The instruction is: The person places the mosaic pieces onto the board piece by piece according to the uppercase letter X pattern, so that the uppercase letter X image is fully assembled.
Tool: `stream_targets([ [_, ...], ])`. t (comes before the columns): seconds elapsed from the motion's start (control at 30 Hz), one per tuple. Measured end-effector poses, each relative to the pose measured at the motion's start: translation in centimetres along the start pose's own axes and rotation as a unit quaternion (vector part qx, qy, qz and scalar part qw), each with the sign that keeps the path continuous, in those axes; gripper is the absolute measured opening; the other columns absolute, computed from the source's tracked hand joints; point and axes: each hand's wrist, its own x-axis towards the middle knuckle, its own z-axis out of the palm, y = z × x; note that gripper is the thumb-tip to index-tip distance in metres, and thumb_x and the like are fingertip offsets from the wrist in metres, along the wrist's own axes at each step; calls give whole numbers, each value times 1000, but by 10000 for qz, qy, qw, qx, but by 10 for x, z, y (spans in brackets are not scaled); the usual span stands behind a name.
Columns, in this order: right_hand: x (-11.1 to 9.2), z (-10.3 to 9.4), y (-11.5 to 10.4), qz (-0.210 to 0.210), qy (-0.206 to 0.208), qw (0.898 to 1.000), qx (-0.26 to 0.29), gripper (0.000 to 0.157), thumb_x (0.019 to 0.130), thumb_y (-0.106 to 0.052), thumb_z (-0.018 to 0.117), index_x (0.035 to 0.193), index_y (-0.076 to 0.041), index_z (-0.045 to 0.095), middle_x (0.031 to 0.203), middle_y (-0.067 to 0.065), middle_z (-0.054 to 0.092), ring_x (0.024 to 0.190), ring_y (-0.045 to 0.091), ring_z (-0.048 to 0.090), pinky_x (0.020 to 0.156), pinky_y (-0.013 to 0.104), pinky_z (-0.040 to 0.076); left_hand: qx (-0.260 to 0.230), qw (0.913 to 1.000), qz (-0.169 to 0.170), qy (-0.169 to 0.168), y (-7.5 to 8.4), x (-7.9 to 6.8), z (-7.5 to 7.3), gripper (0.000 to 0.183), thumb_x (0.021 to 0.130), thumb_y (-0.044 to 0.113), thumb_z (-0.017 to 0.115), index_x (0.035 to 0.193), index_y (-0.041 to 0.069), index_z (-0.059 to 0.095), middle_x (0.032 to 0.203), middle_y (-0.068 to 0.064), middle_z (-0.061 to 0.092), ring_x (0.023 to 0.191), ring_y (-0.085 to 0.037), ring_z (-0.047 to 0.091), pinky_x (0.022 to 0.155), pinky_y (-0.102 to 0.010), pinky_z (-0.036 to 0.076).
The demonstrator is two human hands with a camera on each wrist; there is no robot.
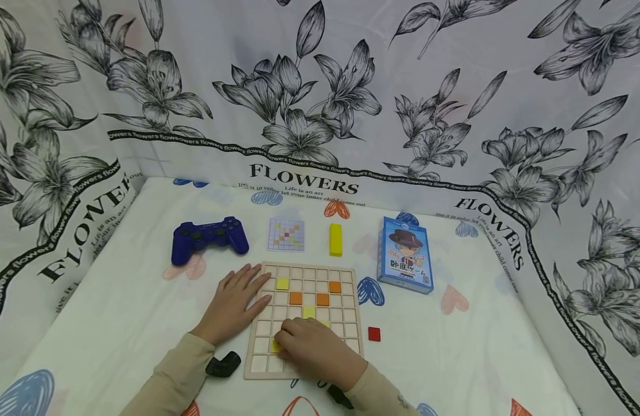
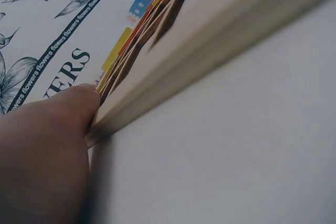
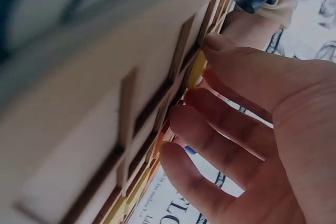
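A wooden grid board [image 1: 260, 363] lies on the patterned cloth, with yellow tiles [image 1: 282, 283] and orange tiles [image 1: 296, 298] set in some of its squares. My left hand [image 1: 234, 306] rests along the board's left edge, fingers spread and fairly straight, fingertips over the rim. In the left wrist view, the thumb [image 2: 79, 103] lies against the board's edge. Over the lower left squares, my right hand [image 1: 320, 349] pinches a yellow tile [image 3: 197, 69] between thumb and forefinger, low at the grid. Its other fingers bend loosely above the board. This hand covers several lower squares.
Right of the board lies a loose red tile [image 1: 374, 334]. Behind it are a blue game controller [image 1: 209, 238], a small card with a coloured grid [image 1: 286, 235], a yellow bar [image 1: 336, 240] and a blue game box [image 1: 405, 254]. Flower-printed fabric [image 1: 299, 138] hangs around the back.
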Motion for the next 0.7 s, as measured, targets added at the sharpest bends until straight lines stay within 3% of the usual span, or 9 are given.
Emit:
stream_targets([
  [0.23,2,-1,1,-86,-26,9999,114,19,96,-33,59,111,-23,62,98,-11,56,83,2,48,78,13,46,-16,9999,-30,-154,1,2,1,58,98,54,42,145,22,43,153,-7,35,144,-30,23,115,-54,14],
  [0.47,1,-5,3,23,-164,9995,283,24,94,-35,61,114,-22,61,102,-10,58,84,2,51,80,12,47,-28,10000,-30,-61,3,2,0,56,97,51,47,144,20,46,152,-9,37,143,-32,25,114,-55,16],
  [0.7,-32,-13,23,675,-17,9961,572,26,92,-35,65,114,-21,62,103,-9,61,84,4,57,80,16,51,-48,10000,-58,-15,1,0,0,57,96,51,48,144,20,45,152,-8,36,143,-32,25,114,-55,16],
])
